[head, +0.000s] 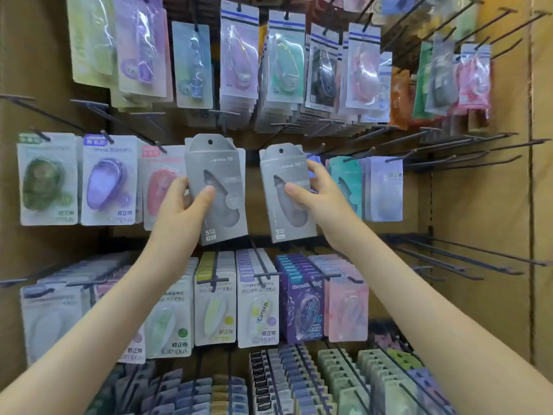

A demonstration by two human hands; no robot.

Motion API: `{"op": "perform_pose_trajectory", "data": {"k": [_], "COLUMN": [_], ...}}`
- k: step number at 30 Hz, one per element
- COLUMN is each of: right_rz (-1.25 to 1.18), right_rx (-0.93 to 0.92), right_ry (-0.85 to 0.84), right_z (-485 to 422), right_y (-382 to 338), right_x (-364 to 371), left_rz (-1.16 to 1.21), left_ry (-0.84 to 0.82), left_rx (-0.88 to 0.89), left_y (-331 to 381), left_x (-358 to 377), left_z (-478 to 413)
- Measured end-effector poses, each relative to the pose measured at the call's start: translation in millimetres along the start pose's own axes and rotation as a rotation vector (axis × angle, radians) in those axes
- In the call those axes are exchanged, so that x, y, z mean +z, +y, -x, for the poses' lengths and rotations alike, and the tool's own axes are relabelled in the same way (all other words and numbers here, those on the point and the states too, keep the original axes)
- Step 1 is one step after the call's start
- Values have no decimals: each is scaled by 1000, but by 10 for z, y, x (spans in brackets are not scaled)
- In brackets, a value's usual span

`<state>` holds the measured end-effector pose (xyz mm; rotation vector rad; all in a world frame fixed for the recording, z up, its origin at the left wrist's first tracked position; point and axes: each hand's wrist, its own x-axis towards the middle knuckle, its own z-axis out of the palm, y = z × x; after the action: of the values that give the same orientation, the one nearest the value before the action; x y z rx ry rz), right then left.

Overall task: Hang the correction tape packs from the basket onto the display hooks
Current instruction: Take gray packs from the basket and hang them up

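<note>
Left hand (182,202) grips left grey pack (217,181), right hand (318,194) grips right grey pack (285,202) — both upright, hang-holes topmost

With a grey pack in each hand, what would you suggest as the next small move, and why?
Probably slide the grey pack in the right hand rightwards until its hole meets the hook beside it. The left hand holds the other grey pack; neither hole is on a hook yet.
</note>
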<state>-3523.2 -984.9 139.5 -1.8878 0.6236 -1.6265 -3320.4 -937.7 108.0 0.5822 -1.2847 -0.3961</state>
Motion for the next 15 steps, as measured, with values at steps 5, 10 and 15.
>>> {"op": "perform_pose_trajectory", "data": {"k": [5,10,15], "right_rz": [-55,-68,-55], "right_rx": [-17,2,-8], "right_ry": [43,16,5], "right_z": [-160,-230,-266], "right_y": [33,118,122], "right_x": [135,108,114], "left_rz": [-7,-32,-40], "left_ry": [6,23,52], "left_rx": [19,34,37], "left_y": [46,51,38], "left_x": [-29,-76,-88], "left_z": [-71,-118,-137]}}
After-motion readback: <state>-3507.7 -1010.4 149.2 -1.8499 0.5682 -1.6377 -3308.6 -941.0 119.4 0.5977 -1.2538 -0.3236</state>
